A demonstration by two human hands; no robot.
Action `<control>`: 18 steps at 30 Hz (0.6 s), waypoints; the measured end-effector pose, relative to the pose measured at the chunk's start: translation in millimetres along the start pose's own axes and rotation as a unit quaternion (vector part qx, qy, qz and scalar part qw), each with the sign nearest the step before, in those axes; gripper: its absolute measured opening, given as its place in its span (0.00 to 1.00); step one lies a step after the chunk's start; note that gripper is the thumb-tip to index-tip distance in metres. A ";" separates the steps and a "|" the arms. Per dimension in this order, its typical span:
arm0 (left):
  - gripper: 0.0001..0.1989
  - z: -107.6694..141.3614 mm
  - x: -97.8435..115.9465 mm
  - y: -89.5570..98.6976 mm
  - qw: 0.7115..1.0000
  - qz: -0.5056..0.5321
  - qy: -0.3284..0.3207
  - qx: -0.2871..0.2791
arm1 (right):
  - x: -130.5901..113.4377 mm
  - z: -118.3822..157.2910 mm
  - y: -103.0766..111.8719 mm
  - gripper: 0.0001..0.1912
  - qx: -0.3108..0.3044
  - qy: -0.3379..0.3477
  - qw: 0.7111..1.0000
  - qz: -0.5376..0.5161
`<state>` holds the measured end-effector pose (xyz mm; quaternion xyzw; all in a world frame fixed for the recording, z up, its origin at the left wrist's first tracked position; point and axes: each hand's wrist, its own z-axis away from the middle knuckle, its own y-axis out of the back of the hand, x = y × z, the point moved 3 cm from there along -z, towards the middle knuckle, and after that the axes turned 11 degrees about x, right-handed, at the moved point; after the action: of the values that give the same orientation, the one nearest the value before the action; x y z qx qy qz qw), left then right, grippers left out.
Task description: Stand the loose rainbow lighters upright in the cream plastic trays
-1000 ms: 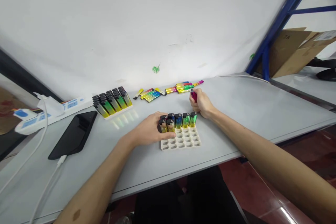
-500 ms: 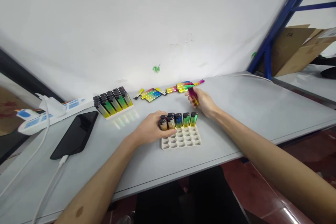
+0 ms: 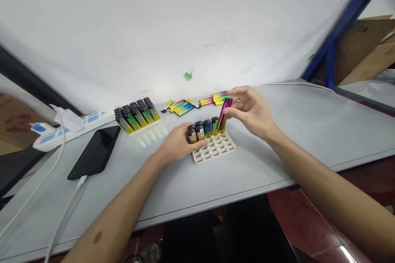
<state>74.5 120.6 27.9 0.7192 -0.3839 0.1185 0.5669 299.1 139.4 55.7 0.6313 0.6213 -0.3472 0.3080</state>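
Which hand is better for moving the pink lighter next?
Probably the right hand: its thumb and fingers hold the pink lighter near the white tray's far right corner. The left hand is at the tray's left side, beside the amber lighters.

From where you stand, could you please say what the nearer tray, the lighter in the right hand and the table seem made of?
Nearer tray: probably matt plastic, from its dull, even off-white colour and regular holes.
Lighter in the right hand: perhaps plastic, metallic-coated, given its shiny streaks.
Table: soft glints suggest smooth laminate or painted metal.
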 end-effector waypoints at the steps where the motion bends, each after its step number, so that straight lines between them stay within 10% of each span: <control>1: 0.19 -0.1 0.0 -0.1 1.000 0.008 -0.001 -0.002 | -2.7 5.7 -5.2 0.23 0.001 0.034 0.999 0.019; 8: 0.23 -2.5 -2.2 -2.4 0.997 0.067 0.031 -0.035 | -8.5 28.6 -26.0 0.08 -0.066 0.245 0.937 0.241; 18: 0.17 -2.6 -2.1 -4.2 0.990 0.128 0.015 -0.059 | -8.5 25.0 -26.1 0.08 -0.099 0.225 0.926 0.288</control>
<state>76.7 124.1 24.4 0.6276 -0.4705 0.1780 0.5941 271.7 115.1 49.6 0.8105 0.4973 -0.0293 0.3080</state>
